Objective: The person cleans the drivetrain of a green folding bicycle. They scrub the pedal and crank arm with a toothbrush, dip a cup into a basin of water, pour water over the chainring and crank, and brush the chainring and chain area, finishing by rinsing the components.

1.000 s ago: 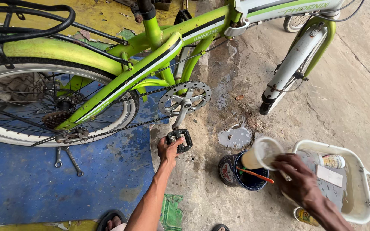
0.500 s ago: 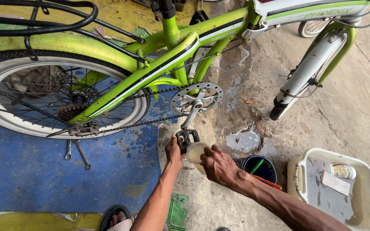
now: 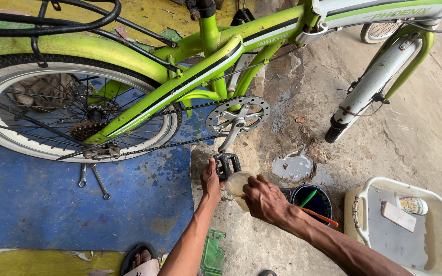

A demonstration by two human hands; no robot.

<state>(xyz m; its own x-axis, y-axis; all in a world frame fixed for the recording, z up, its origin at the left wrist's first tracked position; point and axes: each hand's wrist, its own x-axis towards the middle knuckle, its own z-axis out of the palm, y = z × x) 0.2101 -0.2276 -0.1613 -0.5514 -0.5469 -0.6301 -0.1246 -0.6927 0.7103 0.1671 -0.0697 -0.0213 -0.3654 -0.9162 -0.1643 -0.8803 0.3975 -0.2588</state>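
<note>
At six o'clock, nearest the camera, a sandalled foot (image 3: pixel 138 258) and a green scrap (image 3: pixel 212 253) are lying on the ground. Just above, the left hand (image 3: pixel 211 179) is being kept closed around the black pedal (image 3: pixel 227 165), as it was a second ago. The right hand (image 3: pixel 263 199) has been brought over from four o'clock, where it was raised above the white tub (image 3: pixel 364 225), and is now being held just beside the pedal, its fingers wrapped around a small translucent cup (image 3: pixel 237 185). The cup is being held against the pedal, so it appears that something is about to be applied there. At three o'clock of the hands, a dark paint can (image 3: pixel 310 202) with brush handles is standing. Two spanners (image 3: pixel 93 179) are lying on the blue mat (image 3: pixel 52 209) at nine o'clock. Further off, at twelve, the chainring (image 3: pixel 238 116) and the green bicycle frame (image 3: pixel 200 76) are being seen.
</note>
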